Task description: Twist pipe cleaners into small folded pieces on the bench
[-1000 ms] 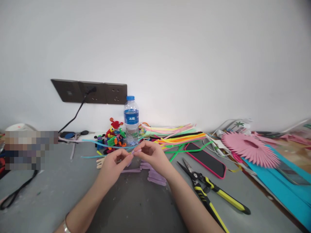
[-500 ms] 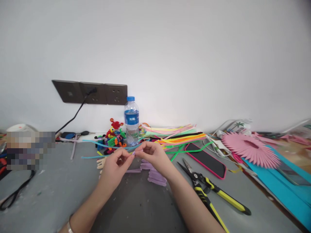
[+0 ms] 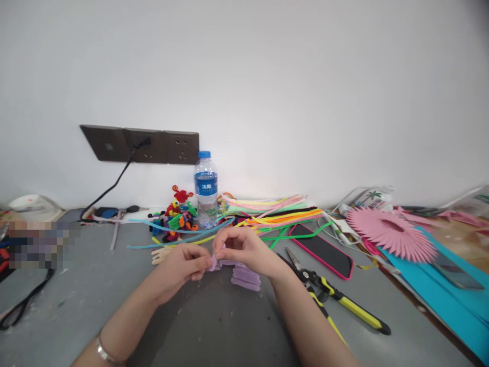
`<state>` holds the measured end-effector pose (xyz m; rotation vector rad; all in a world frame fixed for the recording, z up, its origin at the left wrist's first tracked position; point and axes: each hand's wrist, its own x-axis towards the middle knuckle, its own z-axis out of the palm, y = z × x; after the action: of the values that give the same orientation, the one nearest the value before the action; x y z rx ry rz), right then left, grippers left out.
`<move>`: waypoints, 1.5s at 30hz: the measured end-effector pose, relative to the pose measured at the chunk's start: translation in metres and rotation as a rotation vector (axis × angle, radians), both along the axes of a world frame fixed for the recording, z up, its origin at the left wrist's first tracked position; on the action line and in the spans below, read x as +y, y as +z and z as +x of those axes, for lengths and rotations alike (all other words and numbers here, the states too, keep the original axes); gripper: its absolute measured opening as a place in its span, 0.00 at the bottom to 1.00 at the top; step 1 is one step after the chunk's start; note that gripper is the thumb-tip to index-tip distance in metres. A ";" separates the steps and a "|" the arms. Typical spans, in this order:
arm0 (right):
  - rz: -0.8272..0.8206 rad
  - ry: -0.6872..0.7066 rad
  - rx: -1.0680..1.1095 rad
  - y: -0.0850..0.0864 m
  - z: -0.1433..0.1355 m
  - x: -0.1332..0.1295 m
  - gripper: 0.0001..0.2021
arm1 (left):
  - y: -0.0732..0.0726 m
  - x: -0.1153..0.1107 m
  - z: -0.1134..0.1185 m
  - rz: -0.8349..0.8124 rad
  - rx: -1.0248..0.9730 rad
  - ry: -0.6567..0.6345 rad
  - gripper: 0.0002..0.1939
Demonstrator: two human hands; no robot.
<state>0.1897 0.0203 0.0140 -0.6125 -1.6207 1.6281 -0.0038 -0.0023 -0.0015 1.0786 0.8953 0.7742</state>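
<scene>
In the head view, the left hand (image 3: 183, 267) and right hand (image 3: 244, 250) meet over the middle of the desk (image 3: 103, 295). The left grip is closed on a small loop of lilac pipe cleaner (image 3: 213, 260), thumb against fingers; the right grip is pinched on the upper part of the same piece. Just behind and beneath the right hand lie folded lilac pieces (image 3: 245, 278) on the desk. A bracelet (image 3: 102, 351) circles the left wrist.

Beyond the hands, the bottle (image 3: 206, 191) stands upright near the wall (image 3: 290, 102), below the right end of the socket panel (image 3: 141, 146). Colourful figures (image 3: 178, 216) sit just left of the bottle, and a wooden hand (image 3: 160, 255) lies near the left hand. Coloured pipe cleaners (image 3: 282, 216) are spread to the right of the bottle. The pink-edged phone (image 3: 323, 251) lies right of the right hand, with the pliers (image 3: 336, 295) nearer the wearer, partly hidden by the right forearm. Farther right, a pink paper fan (image 3: 391, 232) rests partly over blue sheets (image 3: 439, 290).
</scene>
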 end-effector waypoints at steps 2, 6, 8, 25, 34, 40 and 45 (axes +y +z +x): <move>0.045 0.003 -0.018 0.002 0.001 0.000 0.11 | 0.002 0.000 0.001 -0.010 0.005 -0.007 0.17; 0.180 -0.042 -0.076 0.005 0.001 0.000 0.09 | 0.004 0.000 0.000 0.025 0.064 0.009 0.15; 0.196 -0.073 -0.090 0.003 0.000 0.001 0.09 | 0.002 0.001 -0.001 0.063 0.101 0.033 0.16; 0.556 -0.462 -0.151 -0.015 -0.024 -0.004 0.07 | 0.000 0.002 0.011 -0.055 -0.135 0.466 0.20; 0.654 -0.556 -0.168 -0.020 -0.036 -0.009 0.04 | -0.003 -0.002 0.020 -0.192 -0.356 0.595 0.19; 0.603 -0.673 -0.113 -0.026 -0.050 -0.014 0.05 | -0.007 -0.005 0.022 -0.143 -0.402 0.579 0.17; 0.540 -0.649 -0.121 -0.019 -0.038 -0.008 0.04 | -0.003 -0.001 0.015 0.040 -0.187 0.557 0.18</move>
<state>0.1519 0.0127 -0.0046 -0.8381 -1.6202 0.6626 0.0112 -0.0030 -0.0042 0.7754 1.0336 1.3353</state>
